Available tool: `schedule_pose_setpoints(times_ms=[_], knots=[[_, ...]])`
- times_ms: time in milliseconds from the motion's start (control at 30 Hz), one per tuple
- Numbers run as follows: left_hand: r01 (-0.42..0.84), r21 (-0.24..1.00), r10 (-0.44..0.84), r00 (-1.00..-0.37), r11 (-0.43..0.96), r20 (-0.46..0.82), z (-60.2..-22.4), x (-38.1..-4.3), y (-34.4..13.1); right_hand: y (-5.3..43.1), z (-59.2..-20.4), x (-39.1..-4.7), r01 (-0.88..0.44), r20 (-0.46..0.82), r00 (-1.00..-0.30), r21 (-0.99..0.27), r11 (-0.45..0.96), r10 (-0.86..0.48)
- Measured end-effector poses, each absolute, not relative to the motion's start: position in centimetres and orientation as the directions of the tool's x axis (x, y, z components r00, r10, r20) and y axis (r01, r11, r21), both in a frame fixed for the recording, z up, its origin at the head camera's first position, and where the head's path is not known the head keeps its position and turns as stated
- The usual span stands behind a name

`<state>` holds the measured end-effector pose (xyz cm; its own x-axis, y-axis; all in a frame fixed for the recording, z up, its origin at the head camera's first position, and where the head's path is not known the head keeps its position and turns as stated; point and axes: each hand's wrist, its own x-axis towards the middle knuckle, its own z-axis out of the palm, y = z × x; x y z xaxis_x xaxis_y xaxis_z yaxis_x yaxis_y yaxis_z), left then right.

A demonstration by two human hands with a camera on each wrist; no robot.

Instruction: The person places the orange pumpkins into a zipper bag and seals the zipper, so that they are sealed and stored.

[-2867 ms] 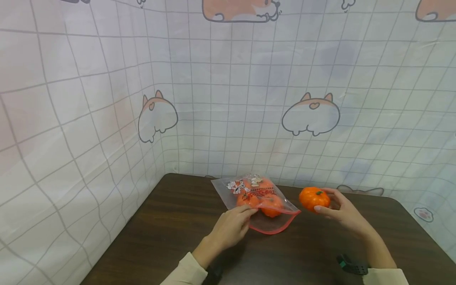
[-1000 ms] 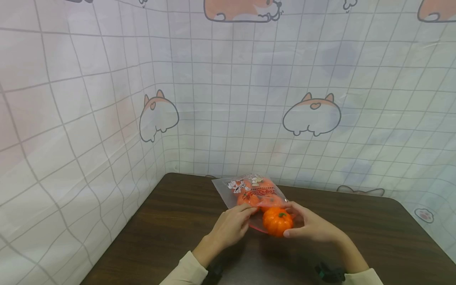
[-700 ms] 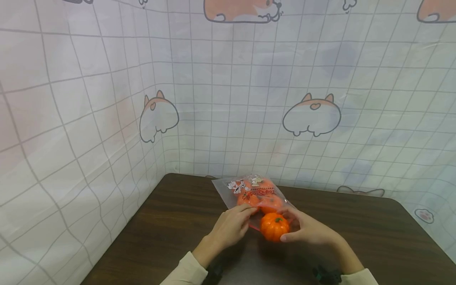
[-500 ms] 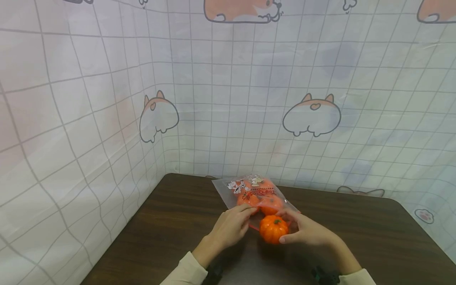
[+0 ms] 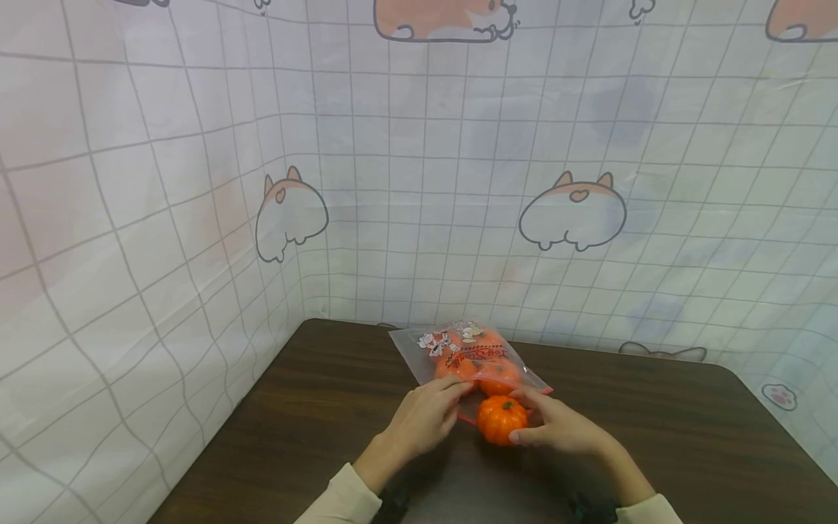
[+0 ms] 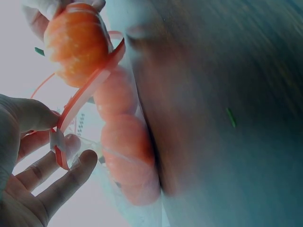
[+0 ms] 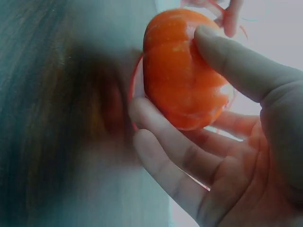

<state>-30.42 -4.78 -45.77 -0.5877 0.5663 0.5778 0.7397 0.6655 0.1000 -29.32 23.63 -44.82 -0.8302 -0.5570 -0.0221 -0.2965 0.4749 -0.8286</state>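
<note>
In the head view a clear zip bag (image 5: 478, 352) with a red-edged mouth and printed cartoon figures lies on the table. Several orange toy pumpkins show through its film. My left hand (image 5: 422, 418) pinches the bag's red rim (image 6: 80, 101) at a small clear slider, thumb against fingers, and lifts that edge. My right hand (image 5: 566, 426) holds another orange toy pumpkin (image 5: 501, 420) with a green stem, thumb on the near side and fingers behind. This pumpkin is at the bag's mouth, over the lower red edge, in front of the bagged ones.
The dark wood-grain table (image 5: 314, 407) extends to both sides of the bag. A grid-patterned curtain (image 5: 419, 182) with dog drawings hangs behind the table and along its left side.
My right hand has carried the pumpkin leftward from beside the bag to its mouth, then shifted only slightly in the last half second. My left hand has stayed at the rim.
</note>
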Motion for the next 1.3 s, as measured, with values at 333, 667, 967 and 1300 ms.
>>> schedule_pose_setpoints(times_ms=[333,667,967,1300], knots=[[0.742,0.07,0.581,-0.576,0.666,0.575,-45.8,-30.3,-4.7,22.3,-45.4,-29.3,-0.412,0.136,-0.895,-0.621,0.667,-0.425],[0.741,0.065,0.586,-0.578,0.668,0.567,-45.8,-30.3,-4.6,21.3,-45.3,-29.0,-0.343,0.194,-0.939,-0.455,0.822,-0.284],[0.743,0.056,0.586,-0.57,0.667,0.576,-46.2,-30.5,-4.6,20.2,-45.5,-29.0,-0.272,0.208,-0.959,-0.478,0.835,-0.193],[0.745,0.06,0.588,-0.571,0.665,0.573,-45.9,-30.3,-4.5,19.4,-45.5,-28.8,-0.26,0.229,-0.96,-0.497,0.828,-0.163]])
